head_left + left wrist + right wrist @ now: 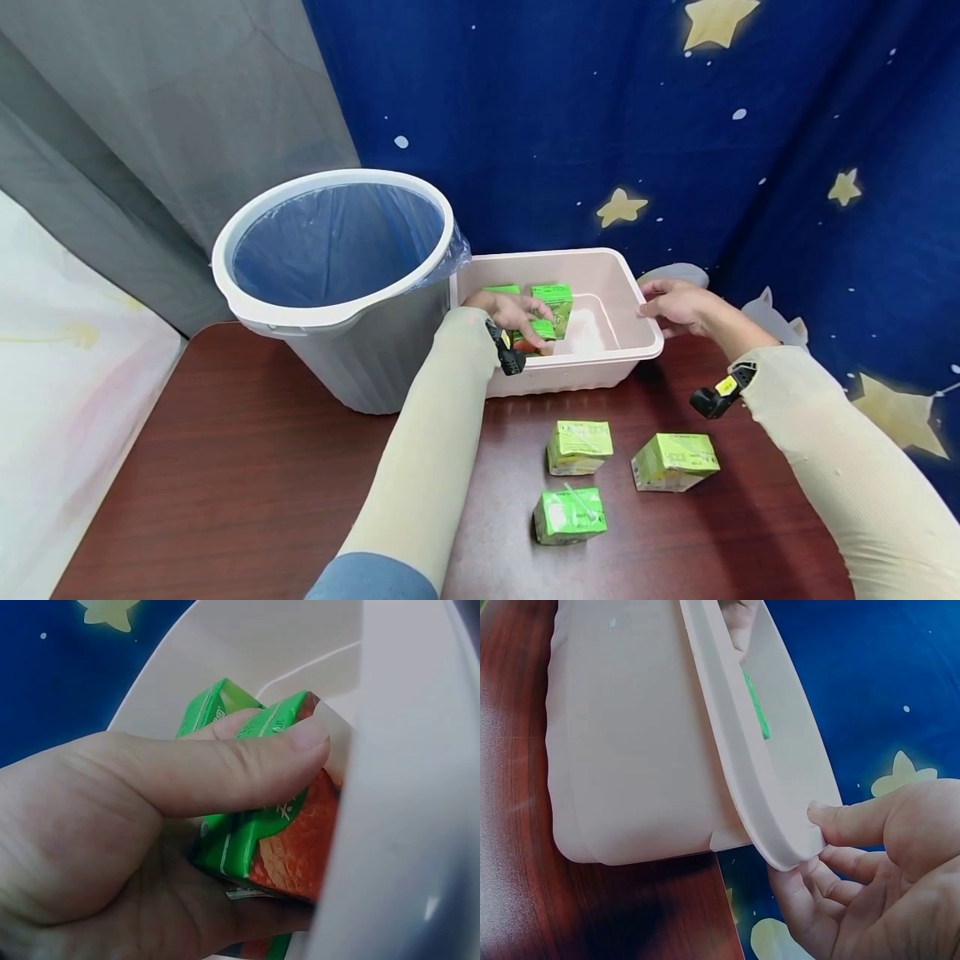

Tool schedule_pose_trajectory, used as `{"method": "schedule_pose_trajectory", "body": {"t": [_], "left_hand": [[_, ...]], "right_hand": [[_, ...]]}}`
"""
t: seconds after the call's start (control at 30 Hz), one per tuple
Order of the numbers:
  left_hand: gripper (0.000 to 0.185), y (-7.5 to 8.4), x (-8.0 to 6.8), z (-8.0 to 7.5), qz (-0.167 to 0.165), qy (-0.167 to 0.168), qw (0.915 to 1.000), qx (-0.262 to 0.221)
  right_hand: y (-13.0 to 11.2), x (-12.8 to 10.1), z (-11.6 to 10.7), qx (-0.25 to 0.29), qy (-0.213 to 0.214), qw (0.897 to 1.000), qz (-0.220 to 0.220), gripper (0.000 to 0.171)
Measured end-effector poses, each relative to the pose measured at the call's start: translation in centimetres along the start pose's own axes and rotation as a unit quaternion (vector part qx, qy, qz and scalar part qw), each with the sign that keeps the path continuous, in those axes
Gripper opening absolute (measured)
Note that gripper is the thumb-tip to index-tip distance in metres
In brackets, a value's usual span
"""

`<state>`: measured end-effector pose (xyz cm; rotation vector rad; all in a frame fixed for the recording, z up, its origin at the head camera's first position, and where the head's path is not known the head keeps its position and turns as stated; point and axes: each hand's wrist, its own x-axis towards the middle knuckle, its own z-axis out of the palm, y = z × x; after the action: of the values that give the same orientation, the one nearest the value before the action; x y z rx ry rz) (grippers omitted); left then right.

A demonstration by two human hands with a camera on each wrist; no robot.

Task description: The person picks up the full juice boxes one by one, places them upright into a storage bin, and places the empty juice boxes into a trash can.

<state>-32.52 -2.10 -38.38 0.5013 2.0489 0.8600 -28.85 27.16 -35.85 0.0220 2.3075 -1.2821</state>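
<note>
Your left hand (pixel 513 312) grips red-and-green carton (pixel 294 851); your right hand (pixel 678 305) pinches tub rim (pixel 744 780). Carton judged fairly light, semi-stiff, crushable, slick: grasp opposite side walls, gently.

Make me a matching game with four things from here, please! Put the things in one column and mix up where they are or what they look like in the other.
Things
1. Left hand
2. Right hand
3. Big bin
4. Nearest carton in the head view

Clues
A. Holding the edge of the pink tub
B. Green, on the brown table
C. Grey, with a see-through bag in it
D. Inside the tub, thumb across a green-and-red carton

Right pairs
1-D, 2-A, 3-C, 4-B
</note>
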Motion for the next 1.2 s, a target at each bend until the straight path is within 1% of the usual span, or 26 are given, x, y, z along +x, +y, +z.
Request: {"method": "schedule_pose_trajectory", "body": {"t": [0.1, 0.13, 0.23, 0.33, 0.43, 0.57, 0.67, 0.7, 0.77, 0.9, 0.93, 0.97, 1.03, 1.1, 1.17, 1.2], "left_hand": [[0.061, 0.0, 0.2, 0.1, -0.007, -0.01, 0.9998, -0.013], [0.061, 0.1, 0.3, 0.1, -0.007, -0.015, 0.9998, -0.008], [0.062, 0.1, 0.3, -0.1, -0.008, -0.021, 0.999, 0.04], [0.064, 0.4, 0.1, -0.4, -0.007, -0.033, 0.9947, 0.097], [0.064, 0.6, 0.0, -0.5, -0.011, -0.046, 0.9923, 0.114], [0.062, 1.0, -0.1, -0.6, -0.018, -0.054, 0.992, 0.113], [0.058, 1.5, -0.2, -0.7, -0.028, -0.049, 0.993, 0.104], [0.057, 1.7, -0.3, -0.8, -0.031, -0.049, 0.9936, 0.097], [0.05, 2.1, -0.4, -0.8, -0.036, -0.044, 0.9965, 0.061], [0.036, 2.9, -1.0, -0.9, -0.042, -0.029, 0.9987, -0.006], [0.033, 3.1, -1.4, -0.9, -0.045, -0.019, 0.9987, -0.019], [0.03, 3.3, -1.7, -0.8, -0.046, -0.008, 0.9987, -0.018], [0.026, 3.6, -2.6, -0.7, -0.037, 0.015, 0.9992, 0.002], [0.023, 3.8, -3.4, -0.5, -0.019, 0.047, 0.9973, 0.054], [0.024, 4.2, -4.0, -0.2, 0.013, 0.079, 0.9909, 0.108], [0.025, 4.4, -4.3, 0.0, 0.031, 0.094, 0.9856, 0.137]], "right_hand": [[0.0, 0.0, 0.0, -0.003, 0.0, 1.0, 0.001, 0.049], [0.0, 0.0, 0.0, -0.002, -0.001, 1.0, 0.001, 0.049], [0.0, -0.1, 0.0, -0.001, -0.002, 1.0, 0.003, 0.05], [0.0, -0.1, 0.0, -0.001, -0.002, 1.0, 0.002, 0.05], [0.0, -0.1, 0.0, -0.003, -0.001, 1.0, 0.002, 0.051], [0.0, -0.2, 0.0, -0.004, 0.0, 1.0, 0.003, 0.052], [0.0, -0.3, 0.0, -0.007, 0.003, 1.0, 0.004, 0.051], [0.0, -0.3, 0.0, -0.008, 0.002, 1.0, 0.003, 0.051], [0.0, -0.4, 0.0, -0.012, 0.003, 1.0, 0.004, 0.05], [0.0, -0.4, 0.0, -0.015, 0.003, 1.0, 0.004, 0.05], [0.0, -0.4, 0.1, -0.014, 0.003, 1.0, 0.004, 0.051], [0.0, -0.4, 0.1, -0.012, 0.002, 1.0, 0.003, 0.051], [-0.1, -0.3, 0.1, -0.009, 0.002, 1.0, 0.002, 0.051], [-0.1, -0.2, 0.1, -0.006, 0.002, 1.0, 0.002, 0.051], [-0.1, -0.3, 0.0, -0.006, 0.005, 1.0, 0.001, 0.051], [-0.1, -0.3, 0.0, -0.005, 0.006, 1.0, 0.001, 0.05]]}}
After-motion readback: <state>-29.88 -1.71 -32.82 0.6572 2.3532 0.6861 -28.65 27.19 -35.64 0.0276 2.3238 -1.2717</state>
